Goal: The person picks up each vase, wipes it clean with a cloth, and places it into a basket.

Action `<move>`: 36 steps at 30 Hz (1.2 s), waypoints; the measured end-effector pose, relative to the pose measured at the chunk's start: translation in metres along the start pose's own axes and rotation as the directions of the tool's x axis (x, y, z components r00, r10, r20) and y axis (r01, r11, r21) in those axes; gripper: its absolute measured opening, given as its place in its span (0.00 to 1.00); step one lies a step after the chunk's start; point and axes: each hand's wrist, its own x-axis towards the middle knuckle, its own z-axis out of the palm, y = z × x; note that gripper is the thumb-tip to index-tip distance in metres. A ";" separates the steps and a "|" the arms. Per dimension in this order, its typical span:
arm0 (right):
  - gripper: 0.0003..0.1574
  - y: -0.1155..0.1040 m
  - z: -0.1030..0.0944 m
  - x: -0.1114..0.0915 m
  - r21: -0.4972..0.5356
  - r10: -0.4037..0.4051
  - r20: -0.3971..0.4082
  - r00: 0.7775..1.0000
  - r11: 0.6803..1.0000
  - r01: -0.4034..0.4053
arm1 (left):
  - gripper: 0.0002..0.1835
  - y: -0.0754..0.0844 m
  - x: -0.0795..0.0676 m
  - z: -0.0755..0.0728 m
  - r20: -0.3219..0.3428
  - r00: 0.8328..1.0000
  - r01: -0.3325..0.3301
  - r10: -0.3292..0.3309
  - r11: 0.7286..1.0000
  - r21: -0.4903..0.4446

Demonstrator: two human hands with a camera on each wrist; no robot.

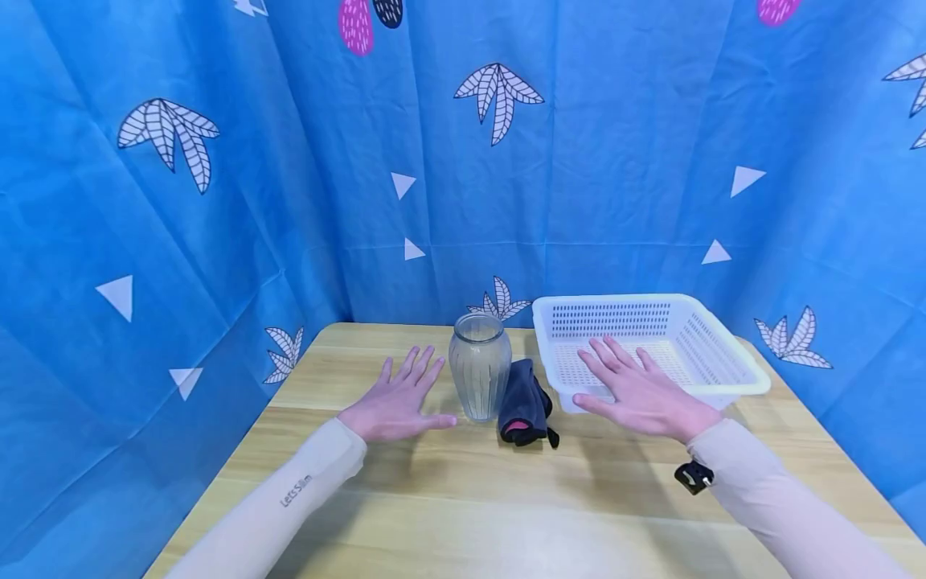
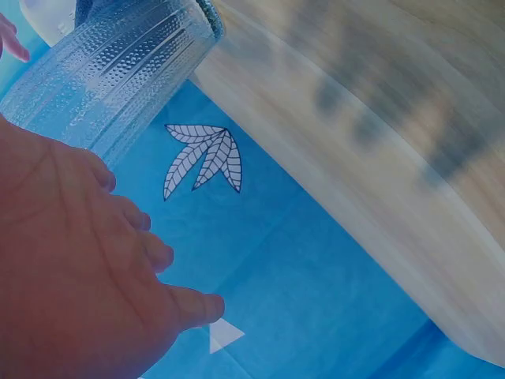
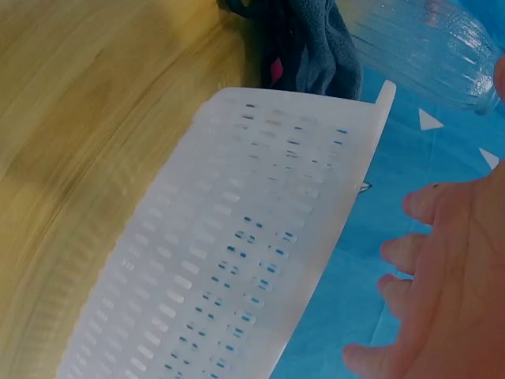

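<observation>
A clear ribbed glass vase [image 1: 481,370] stands upright on the wooden table. My left hand [image 1: 400,400] hovers just left of it, palm down, fingers spread, holding nothing. Right of the vase lies a folded dark grey cloth item [image 1: 524,404] with black edging and a bit of pink; its exact kind is unclear. Over the near side of a white perforated plastic basket [image 1: 654,305] my right hand [image 1: 644,394] is held with fingers extended and nothing in it. In the right wrist view the fingers [image 3: 406,253] appear apart from the basket wall [image 3: 237,197].
The wooden table [image 1: 499,515] fills the front. Blue patterned curtain [image 1: 622,185] hangs behind and along both sides, close to the table edges. A black device [image 1: 694,476] sits at the right wrist.
</observation>
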 end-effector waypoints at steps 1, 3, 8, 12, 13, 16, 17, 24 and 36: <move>0.53 -0.001 0.000 0.001 -0.001 0.000 0.001 1.000 1.000 0.000 | 0.58 -0.001 0.000 0.001 -0.002 1.000 0.000 0.000 1.000 -0.002; 0.54 -0.002 0.000 0.002 -0.001 -0.001 -0.003 1.000 1.000 0.001 | 0.58 -0.002 -0.001 0.001 -0.007 1.000 -0.001 0.001 1.000 -0.010; 0.49 -0.005 0.001 0.006 -0.031 -0.040 -0.115 0.993 0.999 0.036 | 0.60 -0.004 -0.001 -0.002 -0.032 0.999 0.012 -0.013 1.000 -0.022; 0.36 -0.011 0.002 0.006 -0.052 -0.093 -0.247 0.964 0.995 0.082 | 0.60 -0.005 0.002 -0.010 -0.091 0.995 0.026 -0.030 0.999 -0.046; 0.31 -0.014 0.001 0.006 -0.047 -0.099 -0.272 0.957 0.995 0.089 | 0.58 -0.004 0.003 -0.012 -0.112 0.993 0.028 -0.034 0.998 -0.060; 0.17 -0.023 0.001 0.004 -0.014 -0.097 -0.309 0.946 0.995 0.098 | 0.54 -0.002 0.007 -0.021 -0.178 0.982 0.031 -0.055 0.991 -0.133; 0.13 -0.027 0.001 0.004 -0.001 -0.096 -0.311 0.945 0.995 0.101 | 0.52 -0.001 0.008 -0.025 -0.199 0.978 0.032 -0.065 0.986 -0.166; 0.08 -0.055 0.011 0.004 0.006 -0.135 -0.273 0.952 0.990 0.142 | 0.44 0.006 0.023 -0.047 -0.306 0.938 0.041 -0.161 0.931 -0.363; 0.36 -0.095 0.041 0.010 -0.010 0.088 -0.060 0.994 0.996 -0.089 | 0.53 0.044 0.065 -0.062 -0.317 0.943 -0.005 -0.103 0.946 -0.323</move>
